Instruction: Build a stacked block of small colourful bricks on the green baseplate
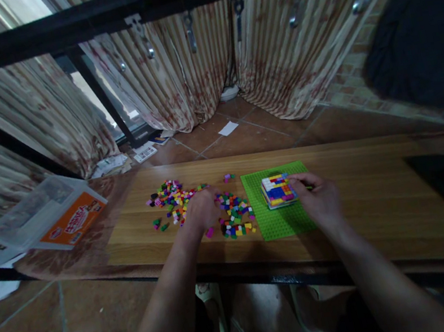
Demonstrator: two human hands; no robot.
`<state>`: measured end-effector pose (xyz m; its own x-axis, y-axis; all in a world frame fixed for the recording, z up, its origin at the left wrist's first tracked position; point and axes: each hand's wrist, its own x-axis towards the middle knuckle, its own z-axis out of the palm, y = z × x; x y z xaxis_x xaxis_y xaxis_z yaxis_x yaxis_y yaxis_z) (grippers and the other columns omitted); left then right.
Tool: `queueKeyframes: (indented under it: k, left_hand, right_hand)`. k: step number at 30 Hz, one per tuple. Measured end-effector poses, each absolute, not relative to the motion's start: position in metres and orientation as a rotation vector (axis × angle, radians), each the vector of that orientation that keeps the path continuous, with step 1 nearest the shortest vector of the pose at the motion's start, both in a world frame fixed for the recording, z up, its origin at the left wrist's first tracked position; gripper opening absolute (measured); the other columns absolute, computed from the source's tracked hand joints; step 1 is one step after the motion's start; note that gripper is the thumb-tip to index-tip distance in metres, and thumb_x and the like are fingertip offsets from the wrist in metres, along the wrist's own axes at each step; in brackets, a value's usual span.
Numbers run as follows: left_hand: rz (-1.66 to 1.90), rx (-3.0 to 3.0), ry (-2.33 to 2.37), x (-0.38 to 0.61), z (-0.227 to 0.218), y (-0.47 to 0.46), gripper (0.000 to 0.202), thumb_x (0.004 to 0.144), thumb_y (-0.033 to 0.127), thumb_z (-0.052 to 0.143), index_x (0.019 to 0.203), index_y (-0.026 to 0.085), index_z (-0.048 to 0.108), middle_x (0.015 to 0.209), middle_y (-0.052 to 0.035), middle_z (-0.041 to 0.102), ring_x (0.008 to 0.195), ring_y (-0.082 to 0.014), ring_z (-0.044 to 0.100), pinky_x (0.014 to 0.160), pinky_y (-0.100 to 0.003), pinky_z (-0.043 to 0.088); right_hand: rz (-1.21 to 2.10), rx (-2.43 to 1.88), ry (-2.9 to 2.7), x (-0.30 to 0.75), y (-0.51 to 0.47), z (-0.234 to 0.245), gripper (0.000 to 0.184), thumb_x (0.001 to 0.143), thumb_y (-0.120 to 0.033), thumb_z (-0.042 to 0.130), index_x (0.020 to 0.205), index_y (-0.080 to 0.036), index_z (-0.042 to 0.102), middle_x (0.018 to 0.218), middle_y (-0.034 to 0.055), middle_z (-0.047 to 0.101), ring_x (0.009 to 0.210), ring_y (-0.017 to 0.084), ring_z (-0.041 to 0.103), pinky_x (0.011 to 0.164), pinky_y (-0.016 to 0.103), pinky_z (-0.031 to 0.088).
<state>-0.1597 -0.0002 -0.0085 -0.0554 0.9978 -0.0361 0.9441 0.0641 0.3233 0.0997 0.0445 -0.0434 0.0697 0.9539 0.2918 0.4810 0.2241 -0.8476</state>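
Your left hand [204,209] is over the loose bricks [234,206], its fingers mostly hidden, so I cannot tell whether it grips any. Your right hand [318,195] has its fingertips close together at the right side of the brick block [278,191], which sits on the green board [271,227] on the table [368,192]; whether they pinch anything, I cannot tell

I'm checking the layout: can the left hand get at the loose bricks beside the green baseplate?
Probably yes: the left hand is close beside those loose bricks, and nothing visible stands in between.
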Motion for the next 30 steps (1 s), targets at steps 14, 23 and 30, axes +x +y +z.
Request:
queueKeyframes:
  k: [14, 23, 30]
  left_hand:
    - [0.964, 1.071, 1.126, -0.131, 0.007, -0.006, 0.031, 0.067, 0.038, 0.076, 0.088, 0.017, 0.07, 0.077, -0.0026, 0.069, 0.07, -0.014, 0.065, 0.074, -0.028, 0.051]
    - [0.971, 1.03, 1.034, -0.102, 0.004, -0.009, 0.031, 0.073, 0.042, 0.074, 0.088, 0.015, 0.07, 0.077, -0.0035, 0.069, 0.071, -0.0129, 0.064, 0.072, -0.027, 0.052]
    - [1.11, 1.199, 1.089, -0.083, -0.001, -0.004, 0.027, 0.07, 0.034, 0.077, 0.086, 0.015, 0.066, 0.075, -0.0002, 0.068, 0.064, -0.0095, 0.062, 0.064, -0.022, 0.052]
  right_hand:
    - [0.666, -0.877, -1.767, 0.066, 0.007, -0.011, 0.023, 0.09, -0.03, 0.056, 0.109, -0.027, 0.066, 0.105, 0.0051, 0.067, 0.095, 0.018, 0.063, 0.082, 0.035, 0.052]
    - [0.839, -0.86, -1.617, 0.064, 0.012, -0.016, 0.015, 0.086, -0.028, 0.062, 0.096, -0.027, 0.073, 0.095, 0.0038, 0.07, 0.092, 0.018, 0.064, 0.081, 0.034, 0.049]
    - [0.962, -0.878, -1.516, 0.065, 0.015, -0.023, 0.016, 0.087, -0.029, 0.059, 0.094, -0.027, 0.074, 0.09, 0.0031, 0.07, 0.087, 0.018, 0.064, 0.078, 0.033, 0.049]
